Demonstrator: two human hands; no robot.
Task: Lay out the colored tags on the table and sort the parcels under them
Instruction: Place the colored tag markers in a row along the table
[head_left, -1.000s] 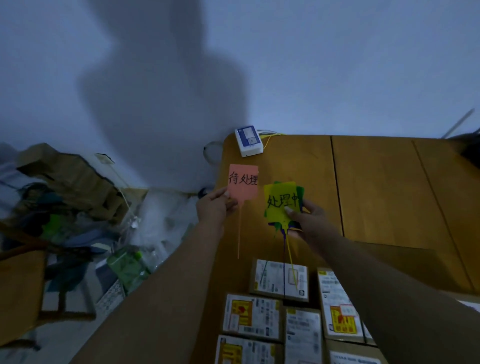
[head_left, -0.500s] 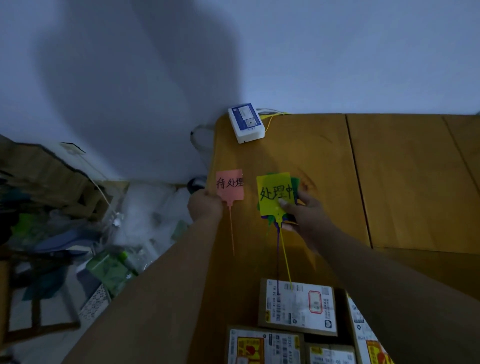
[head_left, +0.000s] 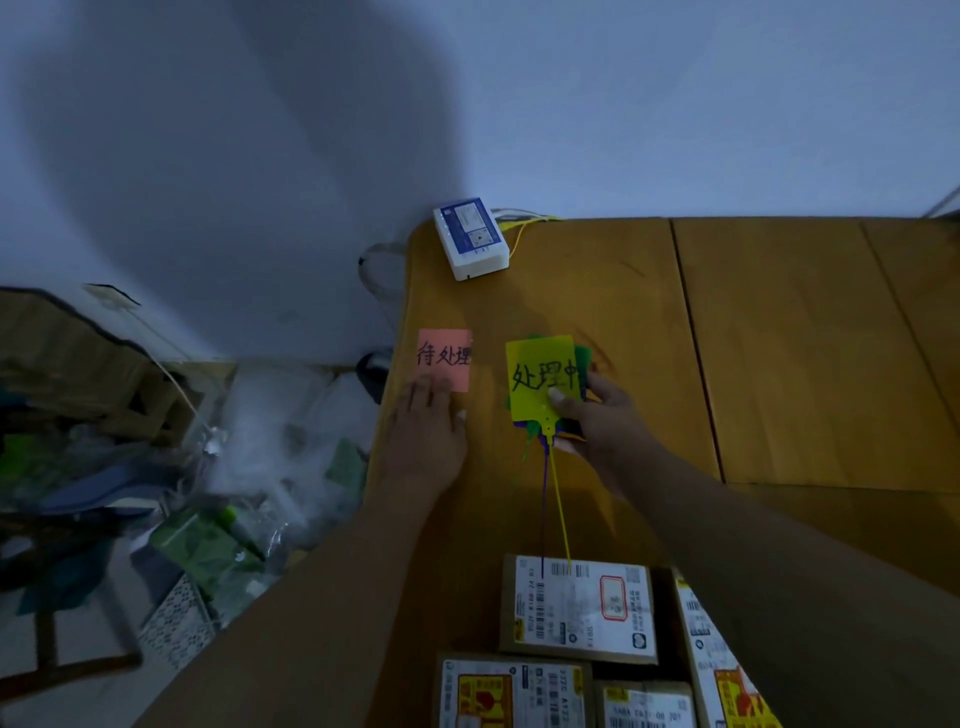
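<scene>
A pink tag (head_left: 444, 358) with black writing lies flat near the left edge of the wooden table (head_left: 779, 338). My left hand (head_left: 428, 441) rests on its lower edge, fingers flat and covering its tail. My right hand (head_left: 602, 426) holds a stack of tags: a yellow tag (head_left: 540, 379) with writing on top, green and purple ones behind it. Their thin tails hang down toward the parcels. Several cardboard parcels (head_left: 576, 605) with printed labels lie at the table's near edge.
A white and blue box (head_left: 470, 236) with a yellow cable sits at the table's far left corner against the wall. Left of the table, on the floor, lies a heap of bags, cardboard and plastic (head_left: 156, 467).
My left hand has lowered the pink tag flat onto the table near the left edge and now presses on it. My right hand keeps the tag stack in about the same place.
</scene>
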